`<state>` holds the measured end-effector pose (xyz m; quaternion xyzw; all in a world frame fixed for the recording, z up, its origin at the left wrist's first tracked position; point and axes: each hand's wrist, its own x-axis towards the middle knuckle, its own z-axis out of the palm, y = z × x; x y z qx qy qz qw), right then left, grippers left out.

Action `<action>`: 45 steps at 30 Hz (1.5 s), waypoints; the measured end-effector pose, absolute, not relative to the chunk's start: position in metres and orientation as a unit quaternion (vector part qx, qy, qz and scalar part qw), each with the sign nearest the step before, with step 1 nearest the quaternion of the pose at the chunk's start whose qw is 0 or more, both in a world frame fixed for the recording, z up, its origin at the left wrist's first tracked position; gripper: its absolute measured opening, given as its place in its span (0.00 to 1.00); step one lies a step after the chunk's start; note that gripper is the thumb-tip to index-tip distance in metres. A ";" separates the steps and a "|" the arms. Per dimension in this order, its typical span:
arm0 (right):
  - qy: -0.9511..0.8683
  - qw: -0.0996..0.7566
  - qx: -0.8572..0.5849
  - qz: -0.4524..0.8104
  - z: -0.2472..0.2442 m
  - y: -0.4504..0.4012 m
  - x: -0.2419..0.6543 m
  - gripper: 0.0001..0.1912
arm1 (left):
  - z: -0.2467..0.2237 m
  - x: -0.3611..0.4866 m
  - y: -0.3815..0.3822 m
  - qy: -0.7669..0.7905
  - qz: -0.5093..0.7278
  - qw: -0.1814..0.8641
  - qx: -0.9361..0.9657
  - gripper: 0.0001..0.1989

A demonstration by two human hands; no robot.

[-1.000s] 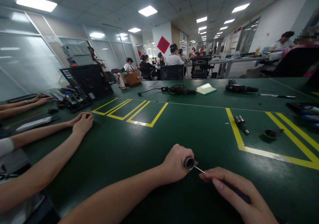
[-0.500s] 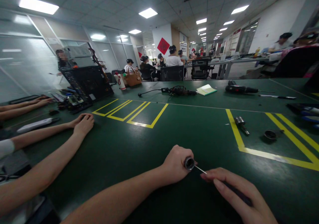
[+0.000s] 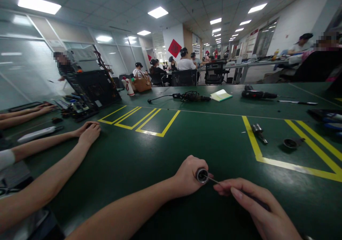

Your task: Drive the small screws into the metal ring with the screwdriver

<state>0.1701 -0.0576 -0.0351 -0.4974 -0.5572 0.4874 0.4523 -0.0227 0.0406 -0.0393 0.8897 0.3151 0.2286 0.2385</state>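
The left hand is closed in a fist around the hollow metal cylinder, with the open end of the cylinder exposed at the thumb side. The right hand is partly closed and grips the slim tool between thumb and fingers; its dark handle lies along the palm. The thin shaft extends leftward from the right fingertips to the open end of the cylinder. Insertion depth cannot be determined.

Both hands are positioned above the green surface. Beyond the right hand, the stepped metal part rests inside the area bounded by the yellow tape. To its right is the dark cup-shaped part.

Farther beyond the right hand are the power drill and, to the drill's right, the pen. Farther beyond the left hand are the corded device and, adjacent to it on the right, the notepad. A co-worker's hands rest to the left of the left hand, well apart from it.
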 end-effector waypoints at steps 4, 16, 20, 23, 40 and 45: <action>-0.618 0.437 -0.515 0.402 -0.035 -0.061 0.171 0.12 | -0.039 -0.022 0.040 0.345 0.224 0.220 0.885 0.10; -0.549 0.444 -0.495 0.506 -0.037 -0.057 0.172 0.15 | -0.041 -0.022 0.041 0.326 0.233 0.239 0.885 0.11; -0.538 0.452 -0.488 0.517 -0.039 -0.057 0.171 0.15 | -0.041 -0.022 0.041 0.317 0.241 0.253 0.882 0.11; -0.559 0.451 -0.507 0.475 -0.037 -0.059 0.171 0.14 | -0.039 -0.022 0.040 0.335 0.236 0.251 0.877 0.11; -0.484 0.484 -0.467 0.560 -0.032 -0.051 0.167 0.15 | -0.039 -0.022 0.041 0.318 0.218 0.248 0.889 0.11; -0.563 0.446 -0.511 0.472 -0.036 -0.057 0.171 0.15 | -0.040 -0.022 0.040 0.343 0.207 0.228 0.887 0.09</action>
